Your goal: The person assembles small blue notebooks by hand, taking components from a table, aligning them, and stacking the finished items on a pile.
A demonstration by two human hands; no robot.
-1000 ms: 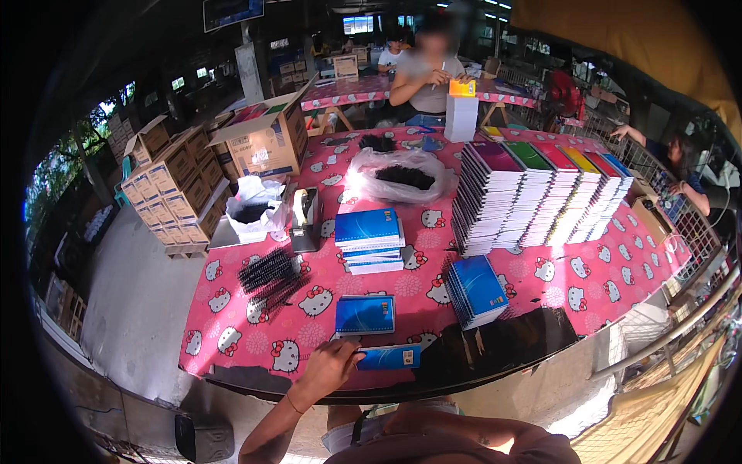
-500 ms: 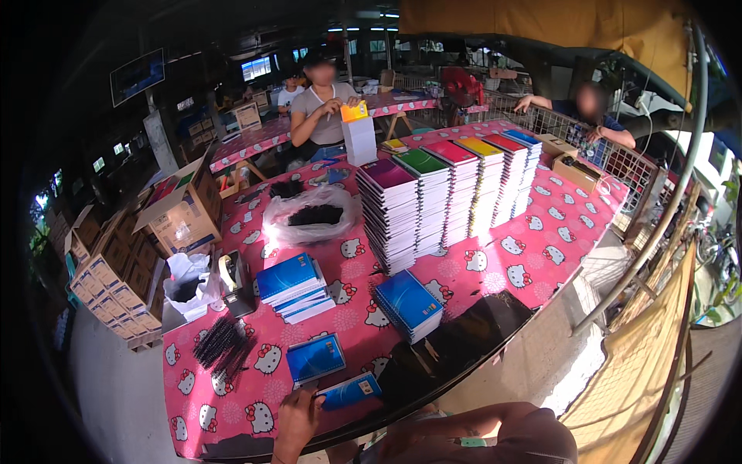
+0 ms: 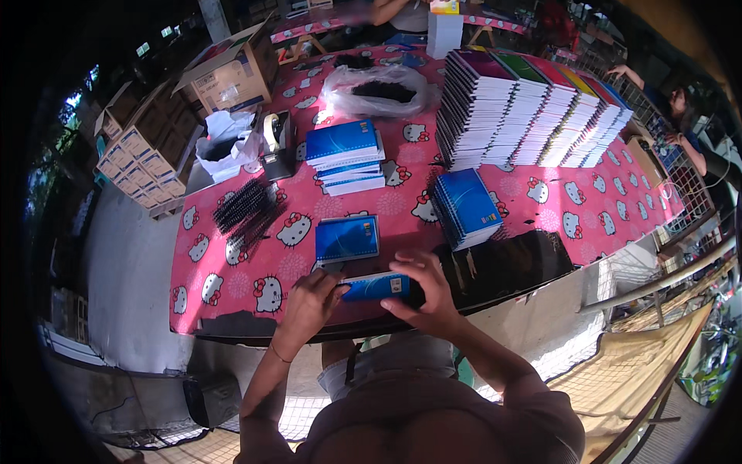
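A blue notebook (image 3: 375, 287) lies near the table's front edge, seen at a low slant. My left hand (image 3: 311, 300) has its fingers closed on the notebook's left end. Around the right end my right hand (image 3: 427, 292) is open, its thumb and fingers spread apart with the corner between them. Just beyond lies another blue notebook (image 3: 346, 238). Farther back is an uneven stack of blue notebooks (image 3: 342, 143), and to the right a neater spiral-bound blue stack (image 3: 470, 203). Black spiral binding coils (image 3: 251, 209) lie in a loose heap to the left.
Tall rows of spiral notebooks (image 3: 483, 108) in several colours stand at the back right. A plastic bag (image 3: 340, 93) of black coils, a tape dispenser (image 3: 274, 147) and a white bag (image 3: 232, 151) are farther back. Cartons (image 3: 232, 77) stand left; a person (image 3: 680, 116) is at right.
My view has tilted down toward the front edge. My right hand has come up to the notebook's right end, while my left hand stays at its left end.
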